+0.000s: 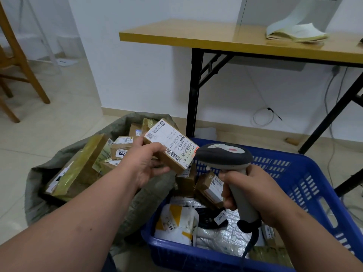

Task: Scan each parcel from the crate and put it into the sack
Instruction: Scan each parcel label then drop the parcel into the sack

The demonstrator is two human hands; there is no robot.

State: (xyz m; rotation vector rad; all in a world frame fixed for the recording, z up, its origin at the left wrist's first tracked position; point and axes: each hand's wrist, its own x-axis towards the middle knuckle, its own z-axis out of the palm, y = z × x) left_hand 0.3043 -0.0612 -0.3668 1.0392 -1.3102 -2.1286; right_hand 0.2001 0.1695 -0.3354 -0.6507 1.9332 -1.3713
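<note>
At frame centre, the left hand [146, 161] grips a labelled parcel [170, 147], barcode tilted toward the scanner [227, 160] clenched in the right hand [253, 190], probably mid-scan.

Boxes fill the sack [78, 193] to its open mouth. The crate [306, 173] has bare room along its far wall; the scanner [225, 156] and held parcel [170, 148] hang above its near-left corner.

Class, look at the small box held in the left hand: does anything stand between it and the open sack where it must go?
Nothing visible does. The left hand holds the small box directly over the sack, whose mouth lies open below and to the left. Parcels already fill it, but none rises to block the drop. The scanner sits to the right, over the crate.
</note>
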